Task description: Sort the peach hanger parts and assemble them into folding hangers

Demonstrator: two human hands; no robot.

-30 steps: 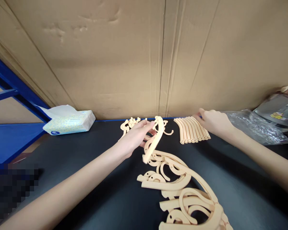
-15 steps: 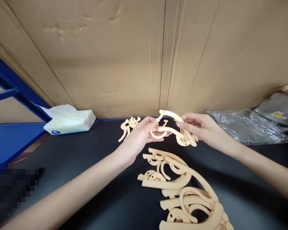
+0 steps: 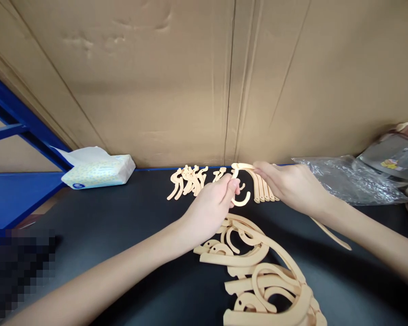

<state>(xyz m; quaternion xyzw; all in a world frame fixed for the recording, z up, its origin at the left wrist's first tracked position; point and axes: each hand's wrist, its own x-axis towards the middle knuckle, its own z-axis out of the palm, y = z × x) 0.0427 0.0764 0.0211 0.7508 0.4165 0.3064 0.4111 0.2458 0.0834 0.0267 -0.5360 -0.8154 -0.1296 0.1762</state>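
Observation:
My left hand is closed on a cream plastic hanger hook, whose curved end sticks out below the fingers. My right hand is closed on a cream hanger arm; a long strip of it shows past the wrist, and the rest is hidden by the hand. Between the hands, a short cream piece joins near the hook's top. Just behind, a row of hanger arms lies side by side. A pile of cream hanger arms spreads in front of me.
Loose hooks lie at the back of the black table. A tissue pack stands at the back left by a blue frame. Clear plastic bags lie at the right. Cardboard walls the back.
My right hand has turned over and swung the hanger arm out to the right. My left hand has shifted slightly right and closed tighter round the hook. The row of arms behind has come into view.

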